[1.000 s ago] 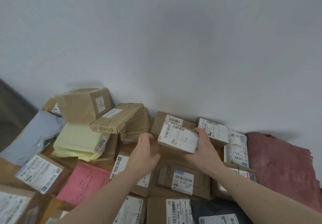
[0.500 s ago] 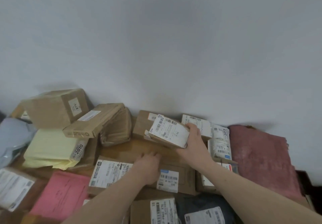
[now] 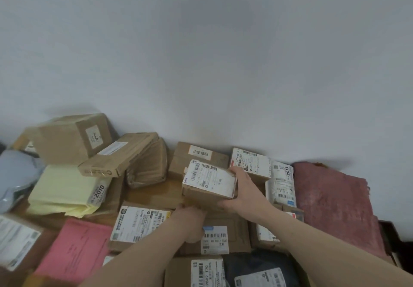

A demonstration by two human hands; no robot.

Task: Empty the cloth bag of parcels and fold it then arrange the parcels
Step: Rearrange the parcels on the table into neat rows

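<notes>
My right hand (image 3: 243, 191) grips the right end of a small brown box with a white label (image 3: 209, 182), held slightly tilted just above the pile. My left hand (image 3: 190, 218) lies knuckles up on a flat brown parcel (image 3: 232, 226), fingers curled over its far edge, right under the small box. The folded dark red cloth bag (image 3: 335, 204) lies flat at the right by the wall. Parcels cover the surface around both hands.
At the left, a brown box (image 3: 71, 139) and a long box (image 3: 118, 154) rest on a yellow mailer (image 3: 62, 190). A pink mailer (image 3: 73, 248) and a dark mailer (image 3: 257, 269) lie near me. Labelled boxes (image 3: 250, 161) line the white wall.
My left hand has let go of the small box and dropped onto the flat parcel below. My right hand alone now holds the small box, which has tilted and shifted slightly.
</notes>
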